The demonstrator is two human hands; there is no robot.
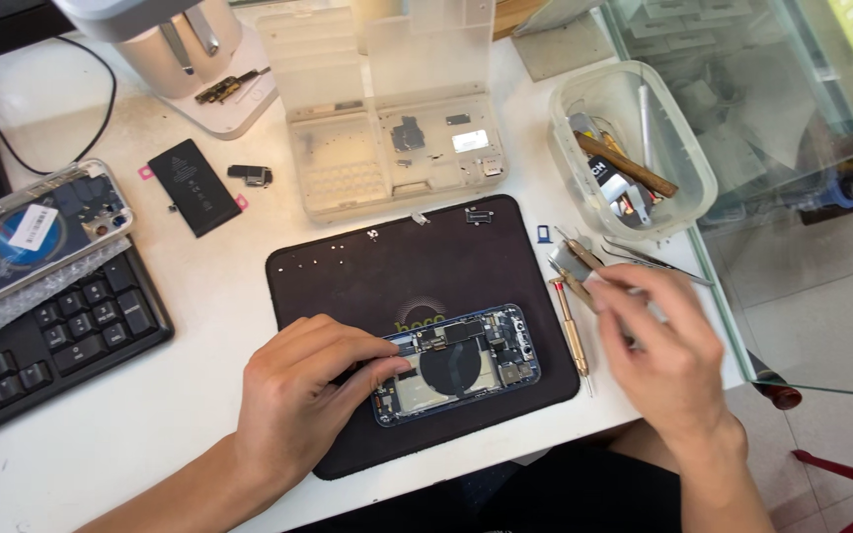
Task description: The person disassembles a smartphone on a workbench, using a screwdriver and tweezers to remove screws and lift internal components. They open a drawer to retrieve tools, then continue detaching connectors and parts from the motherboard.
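Black keyboard point(51, 341) at the left edge, a blue phone shell in clear wrap point(27, 237) lying over its top; loose black battery point(193, 187) on the white table point(150, 434), beside the base of a grey stand point(185, 44); clear compartment box point(397, 118) with its lid up, behind the dark work mat point(367, 276); opened blue phone point(458, 363) face-down-open on the mat's near half, circuitry exposed — left hand point(303, 405) rests on its left end, fingertips pressed flat on it, not clenched; small screwdriver point(573, 331) at the mat's right edge; right hand point(663, 360) just right of the mat, fingers pinched around a thin tool, blurred; clear tub of tools point(634, 148) behind it — tweezers point(649, 259) lie between
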